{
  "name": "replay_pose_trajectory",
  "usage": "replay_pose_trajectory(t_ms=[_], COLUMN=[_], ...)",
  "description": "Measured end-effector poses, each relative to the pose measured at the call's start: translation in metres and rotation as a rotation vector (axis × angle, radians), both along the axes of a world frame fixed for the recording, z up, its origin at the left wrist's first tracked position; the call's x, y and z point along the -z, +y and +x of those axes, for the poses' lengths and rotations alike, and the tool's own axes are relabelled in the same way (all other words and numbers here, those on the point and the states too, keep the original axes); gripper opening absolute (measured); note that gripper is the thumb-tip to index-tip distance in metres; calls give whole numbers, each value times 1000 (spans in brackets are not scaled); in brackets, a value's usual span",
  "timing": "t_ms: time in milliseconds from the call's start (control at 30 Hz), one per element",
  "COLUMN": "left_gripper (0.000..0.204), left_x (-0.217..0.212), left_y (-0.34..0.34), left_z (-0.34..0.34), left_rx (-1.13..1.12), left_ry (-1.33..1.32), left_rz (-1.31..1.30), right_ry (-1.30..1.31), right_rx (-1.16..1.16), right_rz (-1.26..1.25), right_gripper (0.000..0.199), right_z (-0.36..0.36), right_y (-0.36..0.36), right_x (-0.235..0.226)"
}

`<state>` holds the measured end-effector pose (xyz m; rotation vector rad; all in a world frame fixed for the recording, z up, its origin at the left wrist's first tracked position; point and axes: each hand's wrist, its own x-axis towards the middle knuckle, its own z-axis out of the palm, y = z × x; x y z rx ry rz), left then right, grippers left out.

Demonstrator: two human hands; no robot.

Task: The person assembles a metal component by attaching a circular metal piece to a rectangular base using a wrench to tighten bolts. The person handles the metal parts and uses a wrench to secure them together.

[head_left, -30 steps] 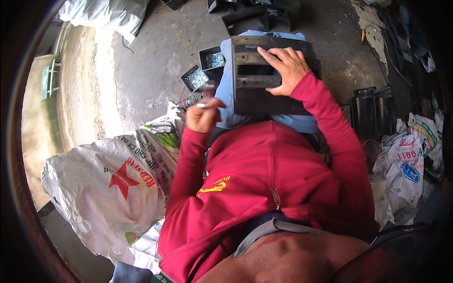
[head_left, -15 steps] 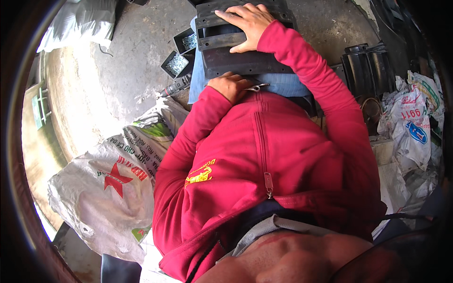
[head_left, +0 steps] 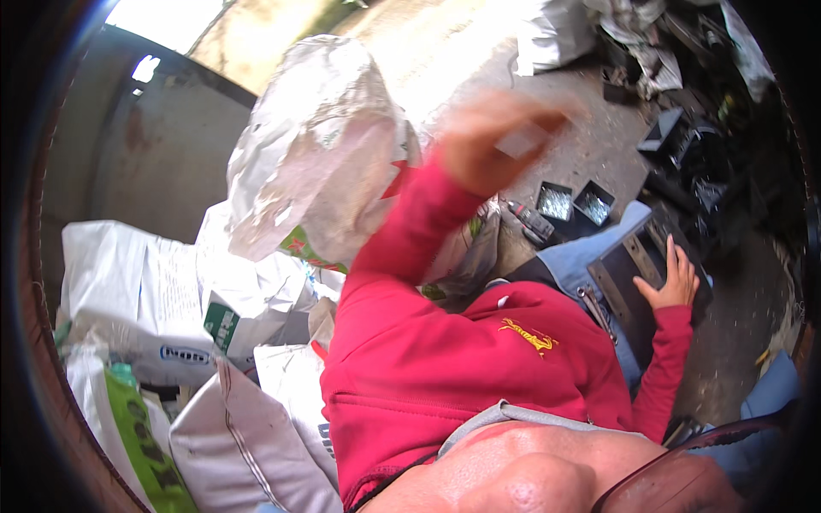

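Black panel (head_left: 617, 272) sits under right hand (head_left: 670, 282), fingers spread; left hand (head_left: 505, 137) blurs, fingers I can't tell; shifting thighs (head_left: 566, 262) could drop the wrench (head_left: 598, 311).

Serves as support close in: a lap clad in pale blue cloth (head_left: 564, 261), bearing a flat black slotted panel (head_left: 629, 286) with a slim silver metal wrench (head_left: 596, 309) along its near edge. Spreads beyond as a grey, speckled concrete floor (head_left: 599, 120). Carries two open-topped black rectangular bins (head_left: 568, 224) of small shiny metal pieces (head_left: 556, 203), a dark, red-marked power tool (head_left: 530, 221) just beside, black angular boxes (head_left: 660, 135) and a white plastic sack (head_left: 554, 38).
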<state>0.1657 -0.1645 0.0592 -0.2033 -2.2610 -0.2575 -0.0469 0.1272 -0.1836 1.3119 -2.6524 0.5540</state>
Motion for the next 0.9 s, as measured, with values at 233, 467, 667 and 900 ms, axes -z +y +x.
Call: replay_pose_trajectory(t_ms=[233,467,667,900], left_gripper=[23,29,30,30], left_x=[-114,37,34,33], left_y=[-184,-217,-214,-227], left_z=[195,182,184,209], left_rx=[-1369,-1435,-1398,-1389], left_ry=[-299,-1188,-1152,-1212], left_rz=[-220,32,34,7], right_ry=[1,-23,-14,-15], right_rx=[-27,-53,-29,-51], right_rz=[-52,-58,-51,-96], right_gripper=[108,106,104,103], right_z=[-1,-1,-5,2], right_y=[-4,-1,9,2], right_x=[-4,-2,3,4])
